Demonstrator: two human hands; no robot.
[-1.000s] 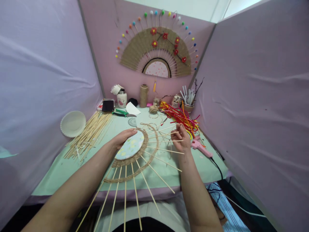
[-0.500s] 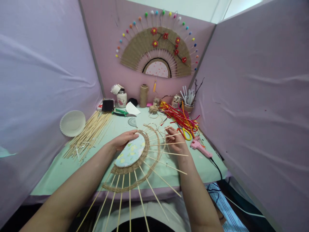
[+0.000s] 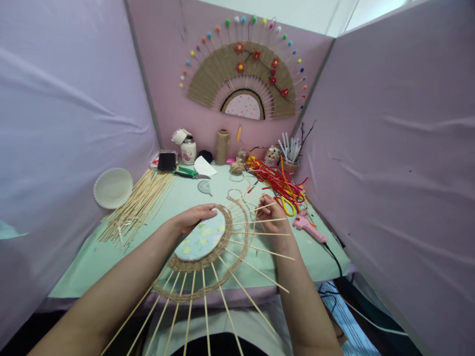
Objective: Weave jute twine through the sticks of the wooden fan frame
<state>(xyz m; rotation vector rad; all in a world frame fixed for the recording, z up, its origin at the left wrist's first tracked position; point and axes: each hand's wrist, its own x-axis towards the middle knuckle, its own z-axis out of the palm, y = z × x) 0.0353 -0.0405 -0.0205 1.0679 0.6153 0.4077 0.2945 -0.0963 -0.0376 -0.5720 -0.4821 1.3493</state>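
My left hand [image 3: 196, 216] grips the straight edge of a half-round fan frame, thumb on its blue floral fabric centre [image 3: 203, 240]. Thin bamboo sticks [image 3: 206, 311] spread out from the centre toward me and to the right. Brown twine is woven round the fabric's rim [image 3: 185, 266], and a second, narrower woven band [image 3: 243, 249] crosses the sticks farther out. My right hand [image 3: 271, 216] is closed in a pinch beside the upper right sticks, on a thin strand of twine [image 3: 255, 225]; the fingertips are partly hidden.
A twine ball [image 3: 236, 168] lies at the back of the table. Pipe cleaners [image 3: 276, 179] and a pink glue gun [image 3: 309, 228] are on the right. Loose sticks [image 3: 139, 202], pliers [image 3: 189, 172] and a protractor [image 3: 204, 187] lie left and centre. A finished fan [image 3: 215, 69] hangs behind.
The fan has turned slightly, its lower sticks swinging left and its right sticks tilting up. My right hand has shifted a little to the right, still pinched.
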